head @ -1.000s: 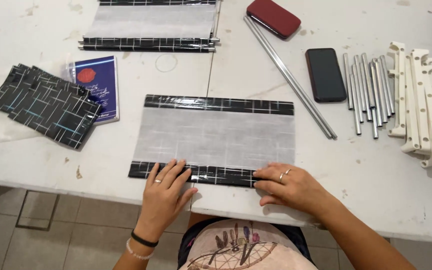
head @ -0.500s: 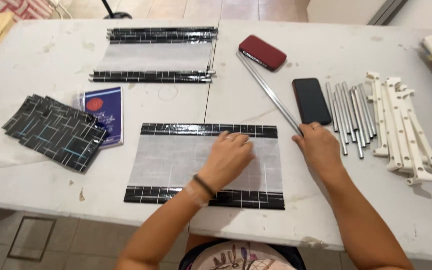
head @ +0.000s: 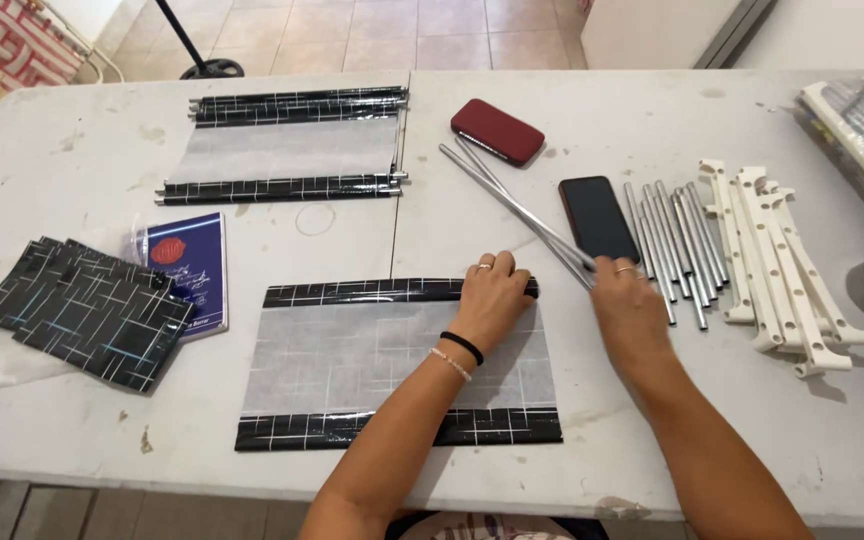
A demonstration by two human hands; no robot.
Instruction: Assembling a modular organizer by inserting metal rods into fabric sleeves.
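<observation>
Pinning the fabric panel, reaching for a rod

My left hand (head: 492,298) lies flat, fingers spread and gripping nothing, on the black far hem of the fabric panel (head: 392,362) so the sheet keeps square near the table's (head: 652,110) front edge. My right hand (head: 630,306) curls loosely over the near ends of the two long metal rods (head: 512,205); whether the fingers have closed on one I cannot tell. Shorter rods (head: 674,240) and white brackets (head: 772,260) wait just beside it.
</observation>
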